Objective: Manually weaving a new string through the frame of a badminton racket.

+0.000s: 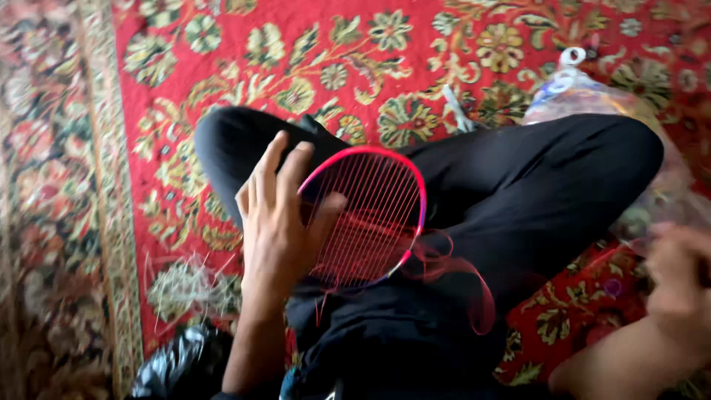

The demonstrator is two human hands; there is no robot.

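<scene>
1. Left hand (278, 222) grasps the racket head (366, 215): four fingers (285, 167) curl over the far-left part of the pink frame, and the thumb presses on the strings from the near side.
2. Right hand (681, 285) is blurred at the right edge of the view, well apart from the racket head. Whether it is clenched or spread cannot be told, and nothing can be made out in it.
3. Racket head lies on the lap, across the black trouser legs (518, 192), roughly at the middle of the view. Its face points up toward the camera.
4. Long axis of the oval runs from far to near, leaning slightly left at the near end. The strings run the same way, close together.
5. From the grip, the bulk of the racket head extends to the right. The left hand covers its left rim; the right rim is free.
6. Loose red string (474, 285) trails off the near-right rim in loops and falls over the right leg. The loops lie between the racket head and the right hand.
7. Left hand is in contact; the right hand is the farther of the two, but it is on the same side as the loose string.
8. Surroundings: a red floral carpet (370, 67) underlies everything. A clear plastic bag (585, 100) sits far right, beyond the right knee. A pale tuft of cut string (189, 285) lies on the carpet near left.
</scene>
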